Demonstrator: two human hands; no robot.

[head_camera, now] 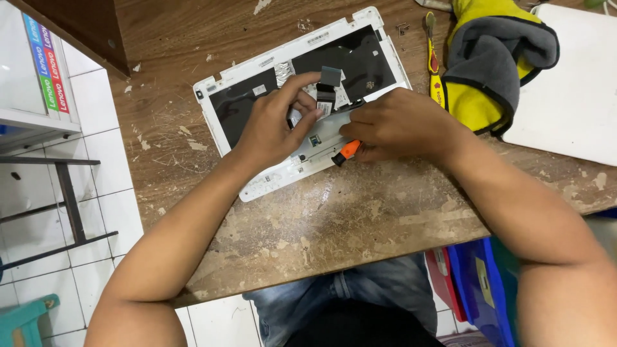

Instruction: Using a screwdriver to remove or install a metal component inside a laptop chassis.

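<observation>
Worn wooden surface [334, 225], foreground. Left hand [273, 125] fingers pinch a thin, fragile ribbon cable [326, 96] on the white laptop panel [257, 186]; right hand [398, 125] grips an orange-handled screwdriver [347, 151]. The cable is probably best held by its stiff end.

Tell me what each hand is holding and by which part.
The right hand grips an orange-handled tool by its handle. The left hand pinches something small on the white laptop panel; whether that is the flat ribbon cable cannot be told.

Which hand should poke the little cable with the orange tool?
Probably the right hand: it already grips the orange tool, tip near the flat cable. The left hand has its fingers pressed by the cable on the white laptop cover.
</observation>
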